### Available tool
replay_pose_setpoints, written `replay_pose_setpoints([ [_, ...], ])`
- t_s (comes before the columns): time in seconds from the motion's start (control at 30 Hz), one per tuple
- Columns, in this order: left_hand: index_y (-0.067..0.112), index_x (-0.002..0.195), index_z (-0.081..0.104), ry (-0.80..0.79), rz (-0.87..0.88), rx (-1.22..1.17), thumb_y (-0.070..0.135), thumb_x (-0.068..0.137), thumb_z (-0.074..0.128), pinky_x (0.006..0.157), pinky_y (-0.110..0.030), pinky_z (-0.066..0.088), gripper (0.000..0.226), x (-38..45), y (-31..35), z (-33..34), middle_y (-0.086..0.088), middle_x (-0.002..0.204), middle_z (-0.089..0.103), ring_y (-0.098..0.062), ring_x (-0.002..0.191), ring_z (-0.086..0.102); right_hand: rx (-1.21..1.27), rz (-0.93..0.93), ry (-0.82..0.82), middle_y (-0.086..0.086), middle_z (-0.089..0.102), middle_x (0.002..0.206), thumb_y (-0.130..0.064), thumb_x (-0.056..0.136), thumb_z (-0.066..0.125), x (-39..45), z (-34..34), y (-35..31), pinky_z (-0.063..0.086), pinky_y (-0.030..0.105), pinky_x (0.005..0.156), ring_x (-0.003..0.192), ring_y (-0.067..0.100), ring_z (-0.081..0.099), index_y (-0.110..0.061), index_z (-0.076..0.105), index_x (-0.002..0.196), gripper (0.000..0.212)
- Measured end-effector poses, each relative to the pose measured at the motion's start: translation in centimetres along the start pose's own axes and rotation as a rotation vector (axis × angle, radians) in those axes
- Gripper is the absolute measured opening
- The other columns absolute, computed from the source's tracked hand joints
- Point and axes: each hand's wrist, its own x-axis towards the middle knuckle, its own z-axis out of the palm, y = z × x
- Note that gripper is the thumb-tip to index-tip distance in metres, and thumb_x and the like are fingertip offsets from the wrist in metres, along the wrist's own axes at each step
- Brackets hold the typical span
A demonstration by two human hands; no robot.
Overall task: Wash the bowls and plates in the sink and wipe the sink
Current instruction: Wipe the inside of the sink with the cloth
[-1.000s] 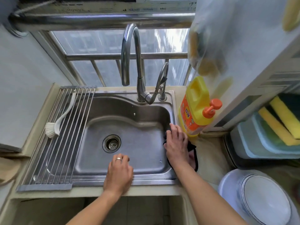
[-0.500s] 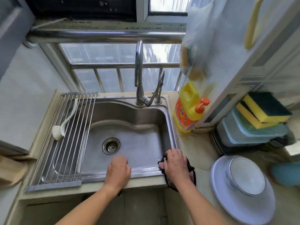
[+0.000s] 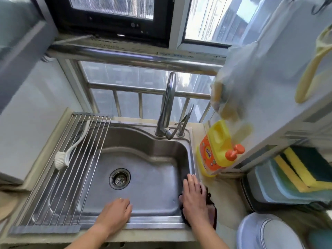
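Inside sink (image 3: 143, 141): drain strainer (image 3: 119, 178), nothing else.

Steel-grey sink (image 3: 143, 141), dark cloth (image 3: 212, 211) w/ pinkish patch, yellow soap bottle (image 3: 218, 141) w/ orange label & pump, white brush (image 3: 62, 159), yellow/dark-green sponges (image 3: 303, 169), pale-blue-rimmed white plates (image 3: 251, 229), beige surface (image 3: 228, 198).

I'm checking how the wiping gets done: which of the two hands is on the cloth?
The right hand, pressing the dark cloth flat on the sink's right rim. The left hand rests bare on the front rim.
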Motion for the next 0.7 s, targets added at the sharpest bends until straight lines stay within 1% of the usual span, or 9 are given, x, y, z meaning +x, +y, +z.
replay_pose_setpoints([
  [0.03,0.026,0.077,0.045,0.014,-0.017,-0.011,0.049,0.097,0.029,0.078,-0.038,0.047,0.035,0.1,0.0,0.2,0.005,0.083,0.056,-0.018,0.082,0.058,-0.029,-0.004,-0.007,0.019,0.045,0.151,-0.020,0.082,0.070,1.1,0.5,0.1,0.028,0.051,0.113,0.142,0.037,0.040,-0.004,0.058,0.136,0.057],
  [0.07,0.025,0.077,0.045,0.028,-0.034,-0.017,0.049,0.097,0.031,0.076,-0.038,0.047,0.035,0.1,0.0,0.4,0.006,0.081,0.055,-0.016,0.079,0.057,-0.072,-0.018,-0.013,0.020,0.042,0.154,-0.015,0.086,0.066,2.3,0.9,0.0,0.025,0.052,0.117,0.145,0.038,0.036,-0.002,0.055,0.140,0.056],
  [0.17,0.024,0.077,0.046,0.062,-0.041,0.023,0.048,0.093,0.031,0.073,-0.035,0.044,0.032,-0.3,0.4,0.3,0.007,0.079,0.052,-0.014,0.077,0.055,-0.172,-0.036,-0.020,0.024,0.036,0.157,-0.008,0.091,0.048,6.9,1.1,0.1,0.015,0.052,0.122,0.149,0.041,0.027,0.000,0.050,0.144,0.053],
  [0.27,0.026,0.078,0.046,0.052,-0.031,0.040,0.044,0.092,0.032,0.070,-0.032,0.040,0.027,-0.4,1.0,-0.2,0.009,0.079,0.051,-0.011,0.076,0.052,-0.234,-0.048,-0.003,0.024,0.036,0.156,-0.008,0.091,0.052,11.4,0.8,0.7,0.013,0.050,0.121,0.148,0.040,0.027,-0.001,0.051,0.142,0.051],
  [0.37,0.029,0.081,0.047,0.034,-0.035,0.021,0.044,0.093,0.030,0.073,-0.030,0.044,0.025,-0.4,1.1,-0.4,0.011,0.081,0.052,-0.005,0.077,0.051,-0.211,-0.046,-0.024,0.020,0.031,0.160,-0.014,0.091,0.056,14.3,0.8,1.1,0.009,0.045,0.123,0.151,0.035,0.020,-0.004,0.048,0.145,0.056],
  [0.47,0.030,0.083,0.048,0.020,-0.048,0.019,0.045,0.093,0.030,0.073,-0.030,0.046,0.026,-0.3,0.9,-0.4,0.013,0.082,0.052,-0.005,0.077,0.052,-0.208,-0.072,-0.060,0.018,0.031,0.159,-0.025,0.086,0.062,15.2,0.5,1.1,0.009,0.045,0.121,0.151,0.034,0.022,-0.009,0.050,0.142,0.059],
  [0.53,0.030,0.082,0.047,0.011,-0.043,0.018,0.045,0.091,0.030,0.074,-0.032,0.047,0.026,-0.2,0.8,-0.4,0.012,0.082,0.053,-0.007,0.078,0.053,-0.207,-0.075,-0.062,0.018,0.036,0.157,-0.022,0.079,0.069,14.8,0.1,1.1,0.013,0.044,0.119,0.150,0.034,0.026,-0.010,0.054,0.140,0.064],
  [0.6,0.028,0.080,0.047,0.003,-0.040,0.015,0.045,0.089,0.030,0.074,-0.034,0.046,0.025,-0.2,0.8,-0.4,0.009,0.082,0.053,-0.011,0.079,0.054,-0.179,-0.073,-0.068,0.016,0.046,0.151,-0.018,0.070,0.074,13.6,-0.1,1.0,0.021,0.043,0.114,0.145,0.034,0.037,-0.011,0.062,0.133,0.065],
  [0.7,0.027,0.073,0.045,-0.013,-0.058,0.010,0.043,0.090,0.031,0.071,-0.036,0.046,0.028,-0.4,1.0,-0.7,0.007,0.079,0.054,-0.010,0.075,0.055,-0.132,-0.068,-0.044,0.014,0.059,0.140,-0.015,0.060,0.080,10.6,-0.2,0.8,0.028,0.043,0.105,0.135,0.032,0.052,-0.012,0.069,0.121,0.062],
])
